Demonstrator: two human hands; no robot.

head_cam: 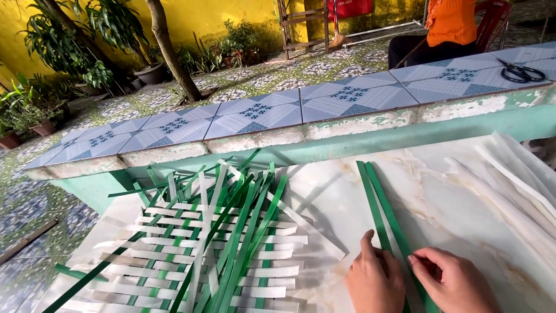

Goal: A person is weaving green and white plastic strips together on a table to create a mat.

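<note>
A: On the pale marble table [463,197] that fills the lower half of our view, what do we take in first?

B: The biggest thing is a woven mat [214,255] of flat green and white plastic strips, lying at the left of the table, with loose green ends fanning out toward the far edge.

A: And beyond the table?

B: A low wall topped with blue patterned tiles [301,110] runs across the view. Black scissors [521,72] lie on it at the far right. Behind it sits a person in an orange top [449,23] on a red chair, and potted plants [63,64] stand along a yellow wall.

A: What lies to the right of the mat?

B: A sheaf of white strips [515,185] spreads along the right edge. Between it and the mat, two long green strips [376,203] lie side by side, running from mid-table down to our hands.

A: How are our hands placed?

B: Our left hand [373,281] rests flat with its fingers pressing down on the near end of the green strips, thumb raised. Our right hand [454,281] lies just beside it, its fingers curled and pinching the edge of the same green strips.
</note>
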